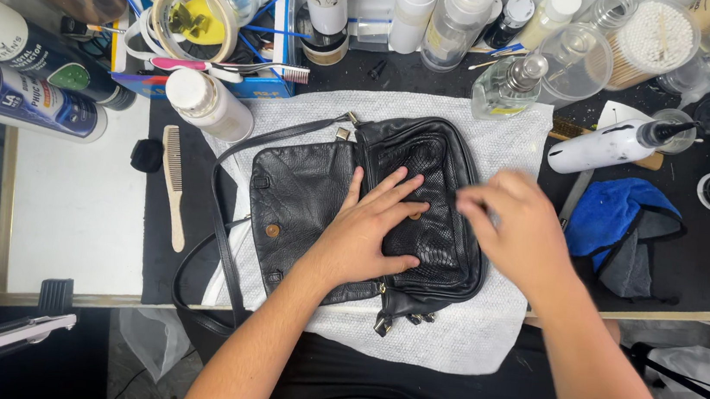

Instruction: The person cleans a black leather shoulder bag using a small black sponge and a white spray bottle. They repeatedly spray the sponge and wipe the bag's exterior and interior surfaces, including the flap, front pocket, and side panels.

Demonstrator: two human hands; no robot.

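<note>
bag (303, 195) black, snakeskin-patterned panel | towel (482, 324) white | cloth (609, 215) blue | comb (173, 182) cream

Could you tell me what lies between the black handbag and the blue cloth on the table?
In the head view, the right hand hovers between handbag and blue cloth, over white towel.

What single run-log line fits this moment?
left hand: flat on black bag | right hand: blurred, over bag edge | bag: on white cloth
</note>
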